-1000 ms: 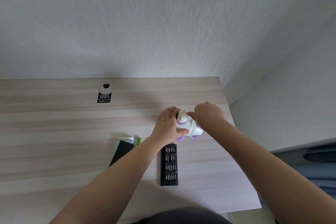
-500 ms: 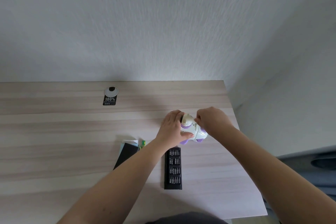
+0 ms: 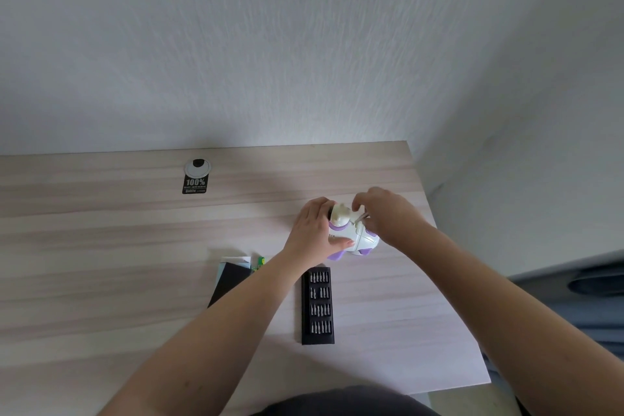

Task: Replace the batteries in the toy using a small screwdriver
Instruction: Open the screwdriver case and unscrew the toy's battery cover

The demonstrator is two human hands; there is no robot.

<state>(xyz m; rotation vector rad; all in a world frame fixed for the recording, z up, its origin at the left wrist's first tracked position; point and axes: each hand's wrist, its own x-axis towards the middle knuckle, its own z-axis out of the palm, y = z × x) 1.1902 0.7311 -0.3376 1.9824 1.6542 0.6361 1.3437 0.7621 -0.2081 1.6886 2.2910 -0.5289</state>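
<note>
Light, smooth plastic toy (image 3: 351, 233) held on the desk (image 3: 101, 246).
It is gripped by the left hand (image 3: 312, 230) at 9 o'clock; the screwdriver (image 3: 360, 217) is pinched by the right hand (image 3: 388, 213).

toy (image 3: 351, 233): white, purple trim | bench (image 3: 101, 246): pale wood-grain stripes | bit case (image 3: 318, 306): black, silver bits in rows | tag (image 3: 195, 185): black, white "100%" lettering | folder (image 3: 229, 282): black, light-blue edge | wall (image 3: 304, 44): white, textured
</note>
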